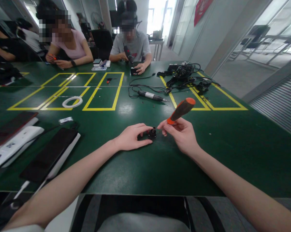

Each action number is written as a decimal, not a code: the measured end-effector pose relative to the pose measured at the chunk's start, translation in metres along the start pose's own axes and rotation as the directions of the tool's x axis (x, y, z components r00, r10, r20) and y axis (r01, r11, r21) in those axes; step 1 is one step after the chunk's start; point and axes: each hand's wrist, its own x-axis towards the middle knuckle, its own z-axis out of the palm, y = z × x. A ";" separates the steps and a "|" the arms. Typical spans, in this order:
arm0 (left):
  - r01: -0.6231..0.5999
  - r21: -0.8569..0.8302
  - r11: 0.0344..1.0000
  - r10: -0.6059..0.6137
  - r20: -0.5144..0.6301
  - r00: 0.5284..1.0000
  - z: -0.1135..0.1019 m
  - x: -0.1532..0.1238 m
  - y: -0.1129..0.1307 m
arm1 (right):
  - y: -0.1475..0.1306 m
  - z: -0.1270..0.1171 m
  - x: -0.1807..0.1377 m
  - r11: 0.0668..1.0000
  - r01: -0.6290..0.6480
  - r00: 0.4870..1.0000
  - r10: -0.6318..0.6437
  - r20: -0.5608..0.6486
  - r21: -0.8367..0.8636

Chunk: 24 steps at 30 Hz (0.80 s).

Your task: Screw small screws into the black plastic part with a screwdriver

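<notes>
My right hand (181,132) grips a screwdriver (181,110) with a dark grey and orange handle, which leans up and to the right. Its shaft is mostly hidden by my fingers, and I cannot make out where the tip ends. On the green tabletop, just left of those fingers, stands a small black round part (152,133) with a short tube-like top. My left hand (133,137) curves around this part from the left, with index finger and thumb against its sides. What it is exactly is too small to tell.
A pen-shaped electric tool (150,95) with a cord lies ahead. Tangled black cables (186,75) are at back right, a white ring (72,102) at left. A phone (51,153) and power banks lie near left. Across the table (126,122), a person (131,45) holds a power screwdriver.
</notes>
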 end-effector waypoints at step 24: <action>0.001 -0.009 1.000 -0.001 0.010 1.000 0.000 0.000 0.000 | -0.003 0.001 0.000 0.998 -0.028 0.996 0.023 0.082 0.057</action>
